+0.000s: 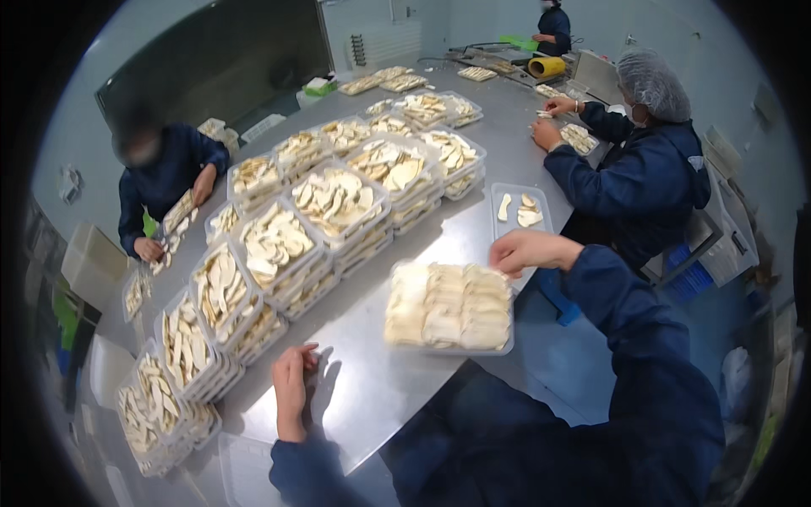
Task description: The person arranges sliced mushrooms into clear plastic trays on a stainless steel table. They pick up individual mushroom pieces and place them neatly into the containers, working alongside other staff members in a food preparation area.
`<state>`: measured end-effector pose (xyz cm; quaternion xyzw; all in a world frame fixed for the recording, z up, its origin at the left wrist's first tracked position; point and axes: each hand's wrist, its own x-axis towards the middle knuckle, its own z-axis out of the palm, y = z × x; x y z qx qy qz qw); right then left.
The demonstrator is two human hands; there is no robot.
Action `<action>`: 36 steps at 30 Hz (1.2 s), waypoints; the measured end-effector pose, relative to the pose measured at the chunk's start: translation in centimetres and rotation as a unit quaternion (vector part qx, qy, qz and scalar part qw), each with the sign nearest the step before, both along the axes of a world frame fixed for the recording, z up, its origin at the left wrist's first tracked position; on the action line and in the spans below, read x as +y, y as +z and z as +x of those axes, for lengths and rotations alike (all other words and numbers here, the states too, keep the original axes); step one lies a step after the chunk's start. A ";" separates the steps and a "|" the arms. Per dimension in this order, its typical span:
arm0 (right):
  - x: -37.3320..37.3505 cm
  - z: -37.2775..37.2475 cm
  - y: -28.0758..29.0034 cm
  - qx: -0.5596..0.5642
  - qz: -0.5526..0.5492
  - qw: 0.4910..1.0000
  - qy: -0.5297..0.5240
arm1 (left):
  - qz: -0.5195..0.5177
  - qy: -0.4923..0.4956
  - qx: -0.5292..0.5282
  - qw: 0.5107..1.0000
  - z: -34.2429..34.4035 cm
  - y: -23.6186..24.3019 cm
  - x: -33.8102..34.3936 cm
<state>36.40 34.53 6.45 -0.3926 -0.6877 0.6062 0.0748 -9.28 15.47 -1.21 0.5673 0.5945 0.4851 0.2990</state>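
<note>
A clear plastic tray (512, 336) filled with neat overlapping rows of pale slices (448, 300), which look like mushroom slices, sits before me at the table's near edge. My right hand (534, 251) is at its far right corner, fingers pinched together and pointing down. Whatever those fingers hold, a slice or the rim, is hidden. Just beyond that hand lies a shallow tray (498, 230) with a few loose slices (529, 211). To the left of the filled tray, my left hand (291, 384) hovers at or rests on the metal table, holding nothing, its fingers loosely bent and apart.
Stacked clear trays (338, 198) heaped with loose slices curve along the steel table (355, 313) to my left. One co-worker (169, 177) handles slices across the table; another (634, 160) in a hairnet works at right. A third person (553, 25) stands far back near a yellow cylinder (547, 67).
</note>
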 end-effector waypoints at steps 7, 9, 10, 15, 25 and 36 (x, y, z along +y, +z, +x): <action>9.2 11.0 5.6 0.029 0.040 0.968 -0.245 | 0.008 0.031 -0.021 0.999 -0.8 -1.3 -1.2; 13.1 12.8 5.6 0.059 0.045 0.955 -0.288 | -0.001 0.045 0.007 0.999 -0.7 -0.7 -2.1; 14.2 13.8 6.7 0.058 0.069 0.942 -0.324 | 0.003 0.050 0.015 0.999 -0.4 -0.6 -2.1; 22.3 16.9 1.2 0.080 0.088 0.891 -0.437 | -0.040 0.114 -0.049 0.992 1.5 -0.6 -5.1; 33.0 18.3 -14.8 0.141 0.028 0.800 -0.582 | -0.020 0.284 0.042 0.958 6.2 0.1 -13.5; 34.3 18.6 -15.3 0.226 0.042 0.755 -0.614 | 0.018 0.372 0.130 0.919 7.9 -1.7 -13.7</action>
